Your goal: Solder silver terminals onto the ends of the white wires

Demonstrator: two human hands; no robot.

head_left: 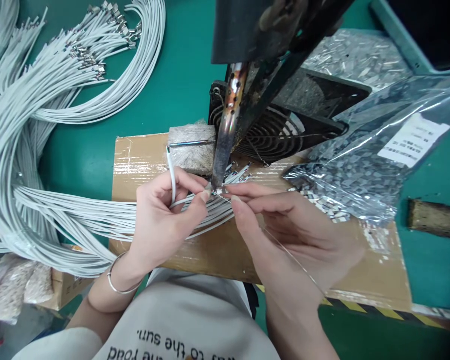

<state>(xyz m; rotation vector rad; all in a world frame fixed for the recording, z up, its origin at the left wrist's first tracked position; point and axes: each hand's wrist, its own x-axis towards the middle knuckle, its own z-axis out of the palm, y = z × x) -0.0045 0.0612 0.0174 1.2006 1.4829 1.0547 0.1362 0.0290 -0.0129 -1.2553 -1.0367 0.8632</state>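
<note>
My left hand (pixel 165 215) pinches a white cable (pixel 172 175) close to its end, just left of a metal soldering tip (pixel 225 145) that points down. A loop of that cable rises above my fingers. Thin wire (pixel 292 257) runs between the thumb and forefinger of my right hand (pixel 285 230), with its end at the tip. A small metal piece (pixel 218 191) sits between both hands under the tip; its details are too small to tell. Beneath my hands, a bundle of white cables (pixel 108 215) lies across the cardboard (pixel 210 255).
Behind the tip stands a black fan (pixel 273 135), beside a plastic-wrapped block (pixel 191 155). Large coils of white cable (pixel 11 145) fill the left. At right are a plastic bag of small parts (pixel 375 165), loose pieces (pixel 332 207) and a brown bar (pixel 437 219).
</note>
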